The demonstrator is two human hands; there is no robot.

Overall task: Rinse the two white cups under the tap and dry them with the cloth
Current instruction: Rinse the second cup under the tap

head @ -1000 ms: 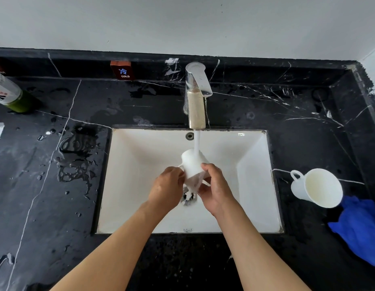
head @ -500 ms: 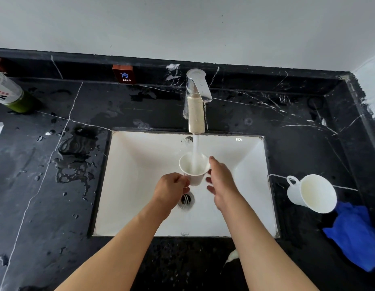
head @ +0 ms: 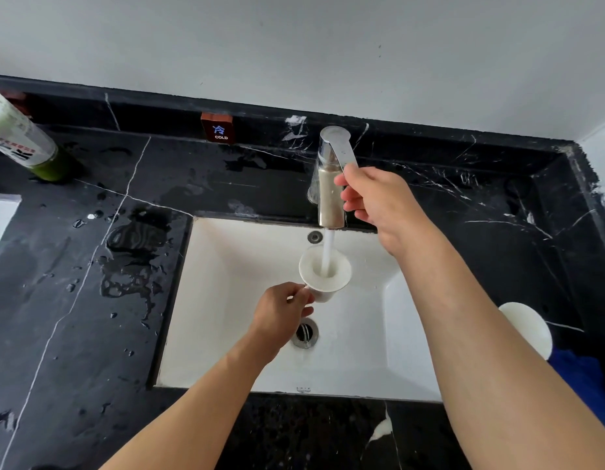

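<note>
Wet black marble counter, white rectangular sink. Left hand grips a white cup; right hand fingers relaxed at the chrome tap.

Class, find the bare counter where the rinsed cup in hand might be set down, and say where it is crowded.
Free: the counter right of the tap, behind the second cup. Left of the sink there is room too, but puddled. Crowded: the right front, where the second cup and blue cloth sit.
</note>
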